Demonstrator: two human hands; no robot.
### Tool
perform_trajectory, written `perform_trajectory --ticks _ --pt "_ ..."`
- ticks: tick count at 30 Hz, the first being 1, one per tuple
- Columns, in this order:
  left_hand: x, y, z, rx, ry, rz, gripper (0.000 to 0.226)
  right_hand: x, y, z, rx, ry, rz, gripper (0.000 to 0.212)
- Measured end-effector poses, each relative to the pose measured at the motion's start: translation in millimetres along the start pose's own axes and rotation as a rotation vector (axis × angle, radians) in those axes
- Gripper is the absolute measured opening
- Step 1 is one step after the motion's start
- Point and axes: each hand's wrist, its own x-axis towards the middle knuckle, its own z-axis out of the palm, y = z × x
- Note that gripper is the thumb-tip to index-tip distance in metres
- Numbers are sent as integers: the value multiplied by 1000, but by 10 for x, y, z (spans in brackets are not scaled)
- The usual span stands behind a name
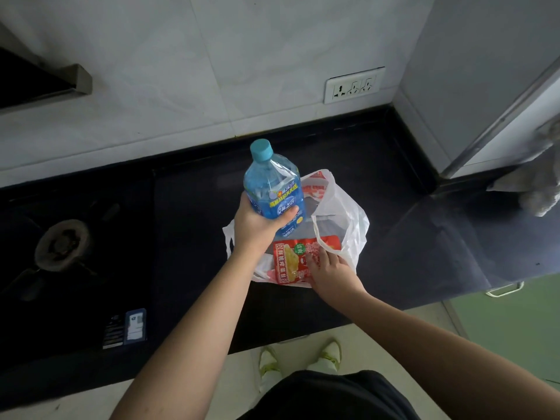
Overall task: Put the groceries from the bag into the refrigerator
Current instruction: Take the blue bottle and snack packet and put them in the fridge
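A white plastic bag (342, 207) lies open on the black counter (378, 165). My left hand (257, 225) grips a blue drink bottle (272, 183) with a teal cap, held upright just above the bag. A red snack packet (291, 262) with a yellow picture lies in the bag's mouth. My right hand (330, 271) rests on that packet with its fingers curled over the right side; a firm grip cannot be made out. More red packaging (315, 189) shows deeper in the bag.
A gas hob burner (60, 247) sits at the left of the counter. A wall socket (353, 86) is behind the bag. The grey refrigerator side (485, 86) stands at the right, with a crumpled cloth (536, 189) below it. A green cabinet with a handle (506, 289) is at lower right.
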Motion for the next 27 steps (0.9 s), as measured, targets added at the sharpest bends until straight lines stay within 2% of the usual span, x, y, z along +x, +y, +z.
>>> perform_trajectory --ticks 5,11,16,20,24,27 --pt "-115 78 -228 -10 -19 37 78 -14 -56 -26 -143 -2 -19 74" --pt "-305 53 -421 -49 -68 30 76 56 -140 -111 11 53 95 66" --pt "-402 240 -671 -189 -85 15 68 52 -89 -290 289 199 165 54" --pt "-414 390 -920 -232 -115 58 69 -7 -88 -469 523 274 146 37" --pt "-449 493 -1105 -231 -128 90 66 -135 -210 -678 973 213 314 33" --pt "-472 492 -1215 -292 -143 108 69 -268 -287 -798 1355 250 411 24"
